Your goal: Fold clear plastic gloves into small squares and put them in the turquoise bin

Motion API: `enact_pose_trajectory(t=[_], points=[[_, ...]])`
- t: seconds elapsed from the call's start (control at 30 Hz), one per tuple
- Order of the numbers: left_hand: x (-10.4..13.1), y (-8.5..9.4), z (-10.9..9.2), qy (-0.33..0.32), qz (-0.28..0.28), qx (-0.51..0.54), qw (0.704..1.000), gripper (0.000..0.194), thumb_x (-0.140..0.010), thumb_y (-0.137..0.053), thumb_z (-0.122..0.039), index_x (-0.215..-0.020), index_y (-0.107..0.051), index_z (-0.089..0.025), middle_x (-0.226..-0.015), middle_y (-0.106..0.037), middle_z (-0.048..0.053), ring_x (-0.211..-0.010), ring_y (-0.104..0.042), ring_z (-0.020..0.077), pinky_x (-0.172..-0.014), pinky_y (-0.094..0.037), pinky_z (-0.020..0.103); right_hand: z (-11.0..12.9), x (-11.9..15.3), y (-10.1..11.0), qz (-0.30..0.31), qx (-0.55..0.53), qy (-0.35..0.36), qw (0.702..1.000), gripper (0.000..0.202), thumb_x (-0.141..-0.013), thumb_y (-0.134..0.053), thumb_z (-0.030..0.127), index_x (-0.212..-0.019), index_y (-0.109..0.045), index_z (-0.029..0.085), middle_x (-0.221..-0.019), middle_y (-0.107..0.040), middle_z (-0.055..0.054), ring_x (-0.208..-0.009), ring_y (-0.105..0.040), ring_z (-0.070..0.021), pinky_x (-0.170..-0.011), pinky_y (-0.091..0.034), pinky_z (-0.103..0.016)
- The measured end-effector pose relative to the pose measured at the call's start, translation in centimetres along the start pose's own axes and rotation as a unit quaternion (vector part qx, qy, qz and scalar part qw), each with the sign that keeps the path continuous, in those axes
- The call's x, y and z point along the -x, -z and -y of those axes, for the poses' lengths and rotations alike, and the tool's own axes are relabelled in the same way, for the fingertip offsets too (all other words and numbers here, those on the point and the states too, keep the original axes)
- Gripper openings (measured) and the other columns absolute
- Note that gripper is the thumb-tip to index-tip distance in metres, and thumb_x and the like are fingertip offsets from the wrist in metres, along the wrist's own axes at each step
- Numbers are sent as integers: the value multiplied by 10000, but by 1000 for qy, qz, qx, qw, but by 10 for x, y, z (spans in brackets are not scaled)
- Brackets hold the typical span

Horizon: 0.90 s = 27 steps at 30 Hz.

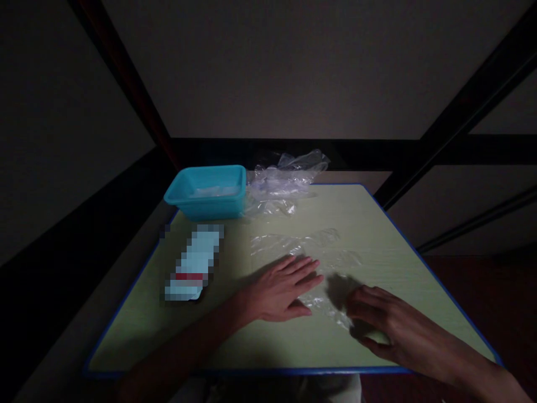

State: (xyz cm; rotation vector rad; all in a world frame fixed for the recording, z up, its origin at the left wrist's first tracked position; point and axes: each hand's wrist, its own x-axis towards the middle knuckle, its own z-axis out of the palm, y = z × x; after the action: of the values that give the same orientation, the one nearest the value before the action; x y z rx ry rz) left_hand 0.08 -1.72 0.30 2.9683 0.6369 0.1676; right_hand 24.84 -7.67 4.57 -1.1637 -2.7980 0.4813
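A clear, crinkled plastic sheet or bag [323,258] lies flat on the pale table. My left hand [285,288] rests palm down on its left part, with the fingers spread. At the right, my right hand [373,316] is curved with bent fingers near the plastic's lower right edge. Its thumb and fingers are apart, and a bit of the tabletop shows between them. No object can be made out in that hand. Dark shadow hides part of the area around its fingertips.
A turquoise basin [213,210] with something whitish inside stands at the back left. Beside it is a heap of clear plastic bags [285,182]. A blurred-out light blue item [195,260] lies at the left. The table [377,224] has a blue edge; walls stand behind.
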Motion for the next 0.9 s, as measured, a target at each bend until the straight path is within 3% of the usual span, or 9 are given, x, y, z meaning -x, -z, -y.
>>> enact_pose_trajectory(t=[0.13, 0.27, 0.47, 0.67, 0.9], points=[[2, 7, -8, -28, 21, 12, 999, 644, -893, -307, -557, -1399, -227, -166, -1505, -178, 90, -1388, -125, 216, -1118, -104, 371, 5, -3, -2, 4, 6, -9, 1000, 353, -653, -547, 43, -969, -636, 173, -935, -656, -72, -893, -608, -233, -827, -497, -406], [3, 4, -11, -39, 34, 25, 998, 640, -885, -342, -554, -1383, -262, -161, -1499, -203, 93, -1387, -125, 223, -1119, -106, 370, 8, -7, -4, -1, 38, 1, 999, 411, -691, -485, 7, -1051, -612, 159, -1003, -658, -90, -952, -604, -232, -855, -485, -412], [3, 3, -9, -44, 23, 33, 998, 637, -881, -364, -544, -1376, -283, -152, -1495, -211, 101, -1385, -134, 231, -1120, -128, 379, 4, -2, -8, -31, 60, 22, 998, 397, -700, -423, -43, -951, -632, 182, -946, -671, -73, -889, -624, -221, -813, -496, -407], [12, 14, -5, -45, 13, 35, 998, 598, -883, -365, -544, -1352, -338, -175, -1497, -193, 103, -1386, -139, 224, -1122, -137, 379, 4, -5, 9, -55, -18, 15, 998, 231, -905, -412, 182, -851, -633, 223, -827, -656, -38, -760, -613, -181, -689, -502, -348], [26, 14, -5, -32, 17, 48, 998, 559, -864, -413, -547, -1304, -424, -204, -1483, -233, 123, -1363, -224, 248, -1113, -172, 383, 0, -34, 20, -91, -68, 12, 993, 282, -945, -348, 272, -986, -616, 193, -860, -661, -63, -792, -623, -181, -701, -508, -337]])
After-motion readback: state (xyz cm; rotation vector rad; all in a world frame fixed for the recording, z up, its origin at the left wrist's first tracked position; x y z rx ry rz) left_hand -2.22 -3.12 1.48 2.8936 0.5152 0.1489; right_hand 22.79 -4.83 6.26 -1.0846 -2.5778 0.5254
